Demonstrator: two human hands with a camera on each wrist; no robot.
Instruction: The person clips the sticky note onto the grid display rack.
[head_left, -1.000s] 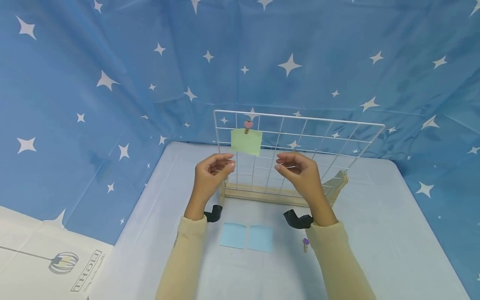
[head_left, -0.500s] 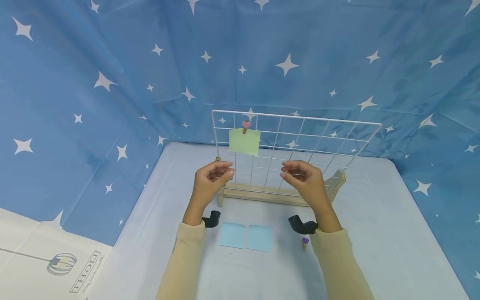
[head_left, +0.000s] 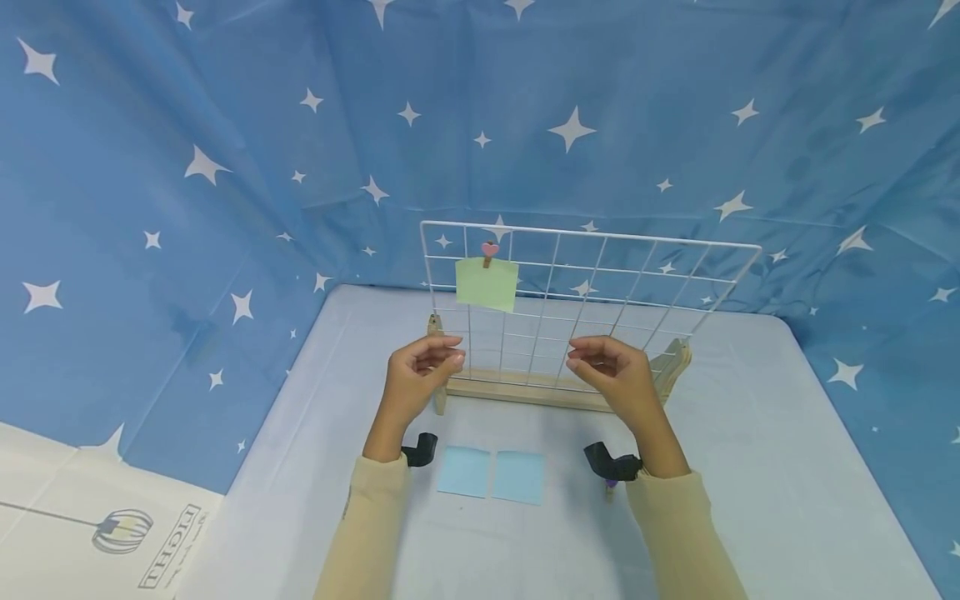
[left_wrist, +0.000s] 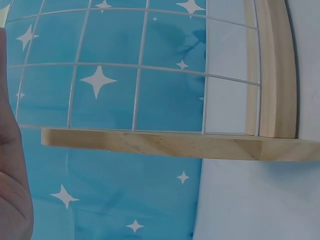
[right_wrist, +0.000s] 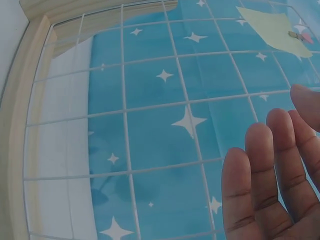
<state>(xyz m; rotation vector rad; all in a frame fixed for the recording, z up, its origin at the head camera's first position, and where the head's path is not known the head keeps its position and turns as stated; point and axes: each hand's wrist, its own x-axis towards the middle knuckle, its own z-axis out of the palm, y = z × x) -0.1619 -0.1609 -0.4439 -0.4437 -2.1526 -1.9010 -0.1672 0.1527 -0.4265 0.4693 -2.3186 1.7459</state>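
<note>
A white wire grid rack [head_left: 591,234] on a wooden base [head_left: 525,392] stands at the back of the table. Near its upper left a green paper note [head_left: 486,285] hangs from a small clothespin [head_left: 489,250] with a pink heart. My left hand [head_left: 414,375] hovers before the rack's left end, fingers loosely bent, holding nothing. Opposite it, my right hand [head_left: 615,371] hangs in the air with its fingers relaxed and apart from the thumb. Its separate fingers [right_wrist: 260,155] show in the right wrist view. Two blue paper notes [head_left: 464,472] lie side by side on the table.
A second clothespin [head_left: 611,490] with a purple top lies by the right wrist, partly hidden by the black wrist mount [head_left: 611,462]. Blue star-patterned cloth [head_left: 570,67] hangs behind and beside the white table [head_left: 787,500]. A printed pale cloth [head_left: 90,508] shows at lower left.
Both hands have come down and back from the green note toward me, and the right one has drifted slightly right. The note stays clipped to the rack. The right wrist mount now covers part of the purple clothespin.
</note>
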